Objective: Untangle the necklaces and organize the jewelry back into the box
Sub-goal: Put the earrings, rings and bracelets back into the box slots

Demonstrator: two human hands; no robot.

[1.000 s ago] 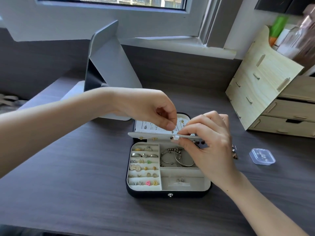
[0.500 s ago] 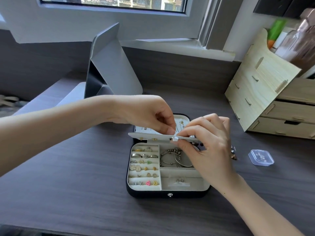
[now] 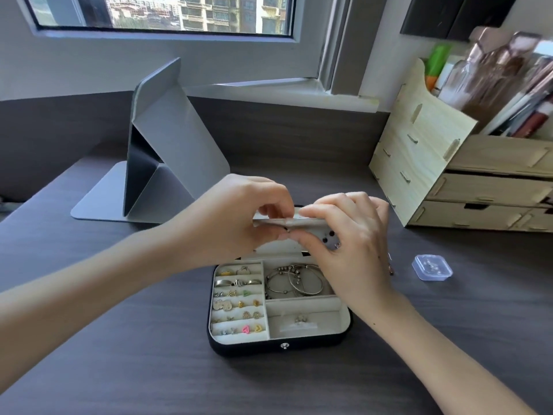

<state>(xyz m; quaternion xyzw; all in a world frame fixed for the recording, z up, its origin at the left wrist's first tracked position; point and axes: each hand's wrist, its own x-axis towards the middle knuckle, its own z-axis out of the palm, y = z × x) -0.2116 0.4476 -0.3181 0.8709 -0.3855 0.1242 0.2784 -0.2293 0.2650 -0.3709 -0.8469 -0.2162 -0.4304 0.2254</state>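
A black jewelry box [image 3: 279, 346] lies open on the dark desk, lined in cream. Its left rows hold rings and small earrings [image 3: 238, 307]; silver bangles [image 3: 294, 283] fill the upper right compartment and a small pair of studs [image 3: 300, 319] lies in the lower right one. A cream inner flap [image 3: 294, 223] stands raised over the box's back. My left hand [image 3: 239, 217] and my right hand [image 3: 350, 244] both pinch at the flap's front edge, fingertips nearly meeting around a tiny piece that I cannot make out. The lid behind is hidden by my hands.
A small clear plastic case [image 3: 431, 267] sits on the desk to the right. A wooden drawer organizer [image 3: 449, 181] with cosmetics stands at the right back. A grey folded tablet stand [image 3: 161, 154] rises at the left back. A small trinket [image 3: 391, 268] lies beside my right wrist.
Both hands have come together at the flap's front edge; the left hand has dropped from the lid pocket to meet the right fingertips. The camera has moved closer and tilted up.
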